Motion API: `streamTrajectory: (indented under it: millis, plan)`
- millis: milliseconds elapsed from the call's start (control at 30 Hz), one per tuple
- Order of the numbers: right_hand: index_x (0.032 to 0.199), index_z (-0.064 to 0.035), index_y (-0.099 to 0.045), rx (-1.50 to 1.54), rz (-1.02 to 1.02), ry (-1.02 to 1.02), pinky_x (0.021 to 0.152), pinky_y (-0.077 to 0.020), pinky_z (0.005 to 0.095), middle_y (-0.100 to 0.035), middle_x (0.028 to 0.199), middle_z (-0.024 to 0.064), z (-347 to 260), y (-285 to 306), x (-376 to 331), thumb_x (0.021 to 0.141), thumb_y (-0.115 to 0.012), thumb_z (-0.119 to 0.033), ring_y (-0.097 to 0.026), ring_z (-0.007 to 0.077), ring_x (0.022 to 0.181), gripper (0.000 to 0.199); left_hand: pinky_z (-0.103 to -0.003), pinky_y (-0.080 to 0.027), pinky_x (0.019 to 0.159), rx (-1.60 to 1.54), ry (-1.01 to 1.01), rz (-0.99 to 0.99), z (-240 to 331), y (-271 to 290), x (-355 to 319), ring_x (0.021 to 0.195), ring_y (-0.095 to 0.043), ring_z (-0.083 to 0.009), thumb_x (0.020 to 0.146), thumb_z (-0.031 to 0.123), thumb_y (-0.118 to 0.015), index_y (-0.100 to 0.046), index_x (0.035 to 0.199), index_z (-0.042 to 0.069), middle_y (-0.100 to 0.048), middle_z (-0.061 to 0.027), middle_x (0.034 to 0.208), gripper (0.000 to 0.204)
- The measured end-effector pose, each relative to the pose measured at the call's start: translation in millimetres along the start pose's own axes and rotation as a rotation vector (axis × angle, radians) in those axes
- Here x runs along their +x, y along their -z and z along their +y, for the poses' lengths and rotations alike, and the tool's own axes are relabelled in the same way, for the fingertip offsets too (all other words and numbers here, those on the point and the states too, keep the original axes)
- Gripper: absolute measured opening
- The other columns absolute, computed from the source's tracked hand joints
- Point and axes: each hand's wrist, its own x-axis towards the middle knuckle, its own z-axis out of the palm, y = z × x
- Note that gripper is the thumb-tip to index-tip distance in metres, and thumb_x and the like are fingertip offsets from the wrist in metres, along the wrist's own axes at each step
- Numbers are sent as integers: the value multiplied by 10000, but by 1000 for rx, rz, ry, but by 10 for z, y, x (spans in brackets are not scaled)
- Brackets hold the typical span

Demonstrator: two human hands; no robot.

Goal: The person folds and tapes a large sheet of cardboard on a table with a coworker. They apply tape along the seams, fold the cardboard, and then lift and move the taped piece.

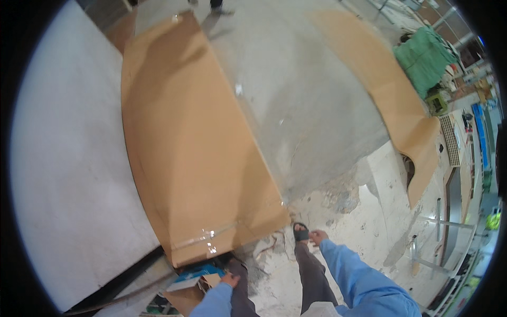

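A large flat piece of brown cardboard stretches away in front of me beside a white surface. Shiny clear tape crosses its near end, and small shiny bits show along its right edge. My right hand hangs beside my sandalled foot, just past the cardboard's near right corner; its fingers are loosely apart with nothing visible in them. Close to my left leg is my left hand, fingers apart and apparently holding nothing. An opened cardboard box with something blue sits next to it.
The white surface rises along the left. On the right, a long cardboard strip lies with its near end curled up. Beyond it are a green sack, a green crate and a metal frame. Broken flooring shows ahead.
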Motion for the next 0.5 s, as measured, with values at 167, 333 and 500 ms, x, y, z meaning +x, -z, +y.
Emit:
streamTrajectory:
  millis: [167,333,500]
  plan:
    - [1118,10,-633,203,-140,9,679,-602,391,-710,970,166,324,781,-1105,924,-662,-300,-715,255,841,366,-354,-539,725,-689,-51,-93,1132,110,-1007,945,-682,-206,974,316,-587,-673,1039,71,-723,-88,999,268]
    - [1094,-15,-647,378,-89,9,600,-599,386,-721,924,137,718,1434,-1968,929,-650,-309,-717,237,753,338,-354,-532,782,-872,-335,-173,2210,545,-1713,1050,-660,-238,974,329,-589,-540,1256,40,-681,-127,1166,407]
    - [1136,-25,-600,771,215,-18,665,-604,458,-706,968,165,1726,1669,-2599,952,-615,-309,-715,276,806,338,-364,-528,797,-630,-443,-163,2640,964,-1886,1059,-662,-238,964,345,-593,-557,1268,35,-688,-121,1133,436]
